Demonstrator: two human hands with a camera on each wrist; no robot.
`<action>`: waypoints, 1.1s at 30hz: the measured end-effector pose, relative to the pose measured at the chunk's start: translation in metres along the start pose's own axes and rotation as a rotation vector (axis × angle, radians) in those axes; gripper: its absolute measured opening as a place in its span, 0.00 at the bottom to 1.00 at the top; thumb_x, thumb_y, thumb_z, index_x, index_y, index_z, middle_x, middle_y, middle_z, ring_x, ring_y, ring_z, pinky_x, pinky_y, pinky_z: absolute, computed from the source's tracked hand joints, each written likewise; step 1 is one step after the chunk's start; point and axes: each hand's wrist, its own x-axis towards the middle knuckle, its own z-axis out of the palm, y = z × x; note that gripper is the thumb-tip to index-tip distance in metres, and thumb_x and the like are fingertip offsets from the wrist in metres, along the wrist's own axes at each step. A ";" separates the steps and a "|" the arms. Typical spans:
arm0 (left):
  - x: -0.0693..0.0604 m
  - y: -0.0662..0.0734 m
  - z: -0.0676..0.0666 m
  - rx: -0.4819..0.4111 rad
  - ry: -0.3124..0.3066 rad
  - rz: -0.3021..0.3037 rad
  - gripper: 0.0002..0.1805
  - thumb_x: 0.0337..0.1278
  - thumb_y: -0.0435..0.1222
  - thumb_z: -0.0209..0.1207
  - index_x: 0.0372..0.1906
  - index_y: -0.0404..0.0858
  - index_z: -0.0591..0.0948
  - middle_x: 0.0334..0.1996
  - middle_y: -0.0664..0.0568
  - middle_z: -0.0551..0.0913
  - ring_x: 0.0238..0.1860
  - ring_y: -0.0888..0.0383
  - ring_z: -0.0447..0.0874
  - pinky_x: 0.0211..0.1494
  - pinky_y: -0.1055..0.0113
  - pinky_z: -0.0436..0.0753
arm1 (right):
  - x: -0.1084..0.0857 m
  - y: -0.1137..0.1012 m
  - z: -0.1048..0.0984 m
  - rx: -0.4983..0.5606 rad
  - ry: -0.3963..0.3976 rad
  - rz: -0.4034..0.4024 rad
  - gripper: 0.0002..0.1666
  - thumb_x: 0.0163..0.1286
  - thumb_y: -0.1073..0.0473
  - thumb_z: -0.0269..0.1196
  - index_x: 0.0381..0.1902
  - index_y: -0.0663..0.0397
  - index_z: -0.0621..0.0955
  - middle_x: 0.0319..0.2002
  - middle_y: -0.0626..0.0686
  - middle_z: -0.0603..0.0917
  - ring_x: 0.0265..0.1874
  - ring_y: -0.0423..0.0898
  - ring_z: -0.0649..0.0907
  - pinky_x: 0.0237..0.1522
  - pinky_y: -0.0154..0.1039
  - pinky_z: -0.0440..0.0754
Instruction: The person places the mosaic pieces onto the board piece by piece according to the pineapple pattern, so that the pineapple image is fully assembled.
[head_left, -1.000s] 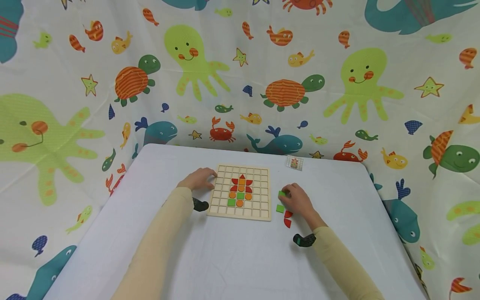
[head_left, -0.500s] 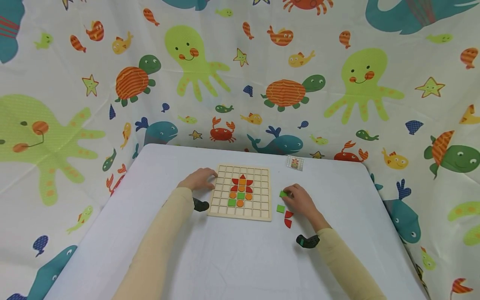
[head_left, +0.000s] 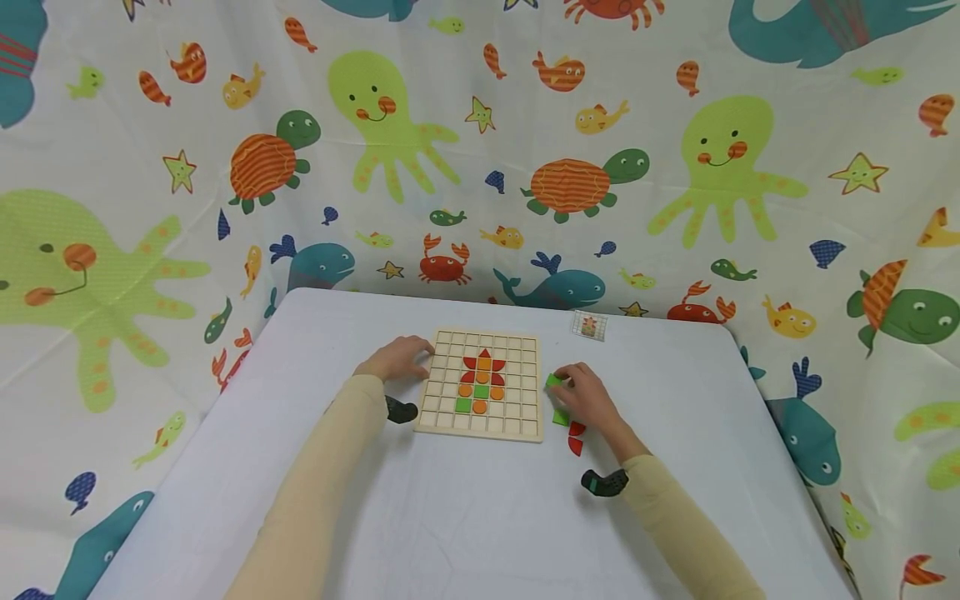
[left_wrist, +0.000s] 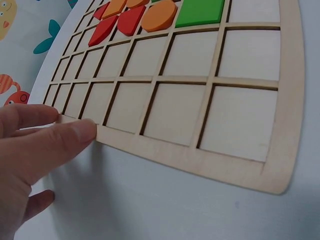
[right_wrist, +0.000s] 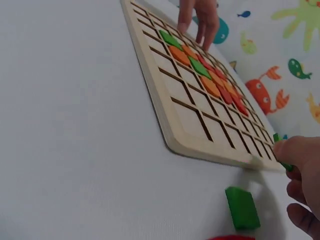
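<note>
My left hand [head_left: 395, 358] rests at the left edge of a wooden grid board [head_left: 522, 367]; its thumb touches the rim in the left wrist view. Red, orange and green pieces sit in the board's middle cells, among them a green square [left_wrist: 201, 12] and an orange disc [left_wrist: 159, 15]. Just right of the board, my right hand [head_left: 591, 398] pinches a green square tile [head_left: 553, 381] between thumb and fingers, partly hidden by them in the right wrist view. A second green square tile [right_wrist: 243, 209] lies on the table below that hand.
Two red quarter-round pieces, one nearer the hand [head_left: 576, 429] and one nearer me [head_left: 575, 447], lie right of the board. A small patterned card [head_left: 588, 326] lies at the back of the white table [head_left: 480, 517]. A sea-animal curtain [head_left: 480, 242] hangs behind.
My right hand has picked the green tile up and moved it slightly left toward the board, now partly over the other green tile. My left hand has stayed at the board's edge.
</note>
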 end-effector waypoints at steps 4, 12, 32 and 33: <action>0.000 -0.001 0.000 0.012 0.001 0.017 0.28 0.59 0.39 0.66 0.64 0.40 0.75 0.68 0.43 0.69 0.70 0.45 0.62 0.73 0.47 0.62 | 0.002 -0.016 0.008 0.003 -0.007 -0.048 0.19 0.68 0.56 0.65 0.54 0.58 0.79 0.50 0.55 0.78 0.47 0.50 0.78 0.50 0.45 0.82; -0.001 0.000 -0.001 0.012 0.012 0.032 0.27 0.59 0.39 0.66 0.63 0.40 0.75 0.67 0.43 0.70 0.69 0.44 0.64 0.72 0.47 0.63 | 0.000 -0.046 0.033 -0.015 -0.080 -0.209 0.16 0.66 0.55 0.67 0.48 0.56 0.83 0.42 0.50 0.79 0.39 0.44 0.77 0.44 0.39 0.81; -0.004 0.003 -0.002 0.004 0.008 0.022 0.28 0.58 0.39 0.67 0.63 0.39 0.75 0.67 0.43 0.70 0.70 0.44 0.62 0.73 0.48 0.62 | -0.006 -0.057 0.057 -0.157 -0.103 -0.364 0.16 0.66 0.52 0.67 0.49 0.52 0.84 0.43 0.48 0.78 0.40 0.42 0.74 0.44 0.36 0.80; -0.004 0.002 -0.002 0.002 0.007 0.021 0.28 0.58 0.39 0.67 0.63 0.39 0.75 0.67 0.43 0.70 0.70 0.44 0.62 0.73 0.48 0.62 | -0.007 -0.057 0.057 -0.156 -0.103 -0.364 0.16 0.66 0.52 0.67 0.48 0.52 0.84 0.43 0.48 0.78 0.40 0.42 0.74 0.44 0.36 0.80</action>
